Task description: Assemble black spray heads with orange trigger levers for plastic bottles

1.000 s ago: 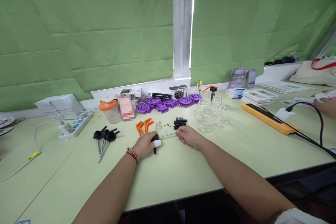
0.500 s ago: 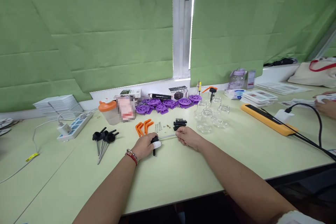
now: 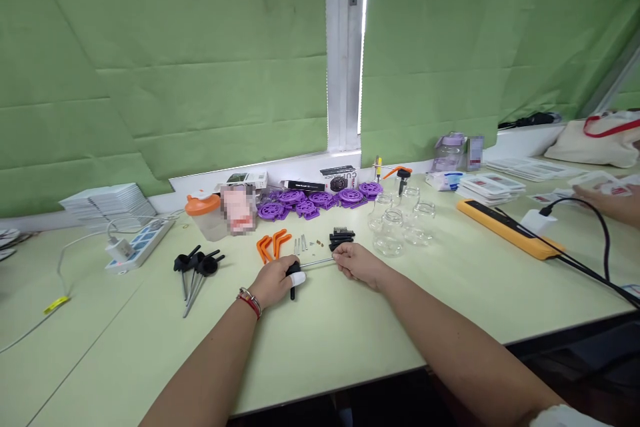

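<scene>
The black-handled tool [image 3: 294, 273] lies low over the pale green table [image 3: 320, 347], just in front of the person, its thin metal rod [image 3: 316, 262] running rightward from the handle. The left hand [image 3: 273, 281] is clenched around the black handle, with a white covering on one fingertip laid against it. The right hand [image 3: 356, 262] is pinched closed on the far end of the rod, fingers curled over it.

Across the last second, neither hand has shifted on the tool: same grip, same spot on the table, rod at the same slight slope. The small drift of everything in the picture comes from the head camera, not from the hands. By this reading the work on the rod is a held, fine adjustment rather than a transfer.

Immediately behind the tool sit orange angled parts [image 3: 270, 244], a short row of metal pins [image 3: 301, 243] and a stack of black toothed parts [image 3: 342, 237]. To the left lies a cluster of further black-handled rods [image 3: 196, 267]. Clear glass jars [image 3: 395, 220] stand to the right rear, purple wheels [image 3: 313, 199] along the sill. At the far right edge, another person's hand [image 3: 607, 197] rests among printed cards, well apart.
</scene>
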Action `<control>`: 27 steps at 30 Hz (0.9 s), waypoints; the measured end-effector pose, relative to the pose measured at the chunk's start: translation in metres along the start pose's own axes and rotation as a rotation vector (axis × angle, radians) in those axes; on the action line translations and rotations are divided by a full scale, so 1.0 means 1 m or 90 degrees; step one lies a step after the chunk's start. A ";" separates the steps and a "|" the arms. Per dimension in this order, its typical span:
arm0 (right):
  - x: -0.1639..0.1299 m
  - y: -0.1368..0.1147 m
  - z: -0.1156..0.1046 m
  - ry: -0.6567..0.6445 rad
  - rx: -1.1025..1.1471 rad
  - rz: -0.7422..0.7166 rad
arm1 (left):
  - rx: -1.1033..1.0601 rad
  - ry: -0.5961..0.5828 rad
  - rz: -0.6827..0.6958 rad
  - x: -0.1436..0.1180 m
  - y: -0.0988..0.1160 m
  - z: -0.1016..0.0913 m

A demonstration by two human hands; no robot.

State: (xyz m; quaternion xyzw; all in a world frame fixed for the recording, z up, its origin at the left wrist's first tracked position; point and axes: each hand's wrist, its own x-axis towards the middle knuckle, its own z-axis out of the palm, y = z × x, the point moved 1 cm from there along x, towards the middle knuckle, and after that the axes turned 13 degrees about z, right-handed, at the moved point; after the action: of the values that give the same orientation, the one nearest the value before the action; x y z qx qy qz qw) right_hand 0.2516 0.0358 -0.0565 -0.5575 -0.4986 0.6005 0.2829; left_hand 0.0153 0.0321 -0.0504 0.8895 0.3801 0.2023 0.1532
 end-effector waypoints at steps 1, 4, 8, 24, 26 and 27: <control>0.000 0.000 0.000 -0.003 0.004 -0.003 | 0.000 -0.001 -0.001 0.000 0.000 0.000; 0.001 0.001 -0.001 -0.007 0.007 -0.015 | 0.000 -0.003 -0.003 0.000 -0.001 0.000; 0.003 0.003 0.000 -0.005 0.000 -0.014 | 0.004 -0.001 0.000 0.000 0.000 0.000; -0.003 -0.003 0.003 0.002 -0.030 -0.004 | -0.012 -0.003 -0.011 0.000 0.002 -0.002; -0.002 -0.002 0.002 0.000 -0.033 -0.002 | -0.010 -0.004 -0.011 0.001 0.003 -0.003; -0.001 -0.001 0.002 0.000 -0.033 0.001 | -0.010 -0.006 -0.010 0.001 0.004 -0.003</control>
State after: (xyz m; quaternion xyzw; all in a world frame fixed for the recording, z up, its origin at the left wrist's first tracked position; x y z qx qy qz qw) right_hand 0.2501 0.0344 -0.0555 -0.5647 -0.5138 0.5876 0.2680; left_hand 0.0169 0.0304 -0.0458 0.8861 0.3849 0.2001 0.1631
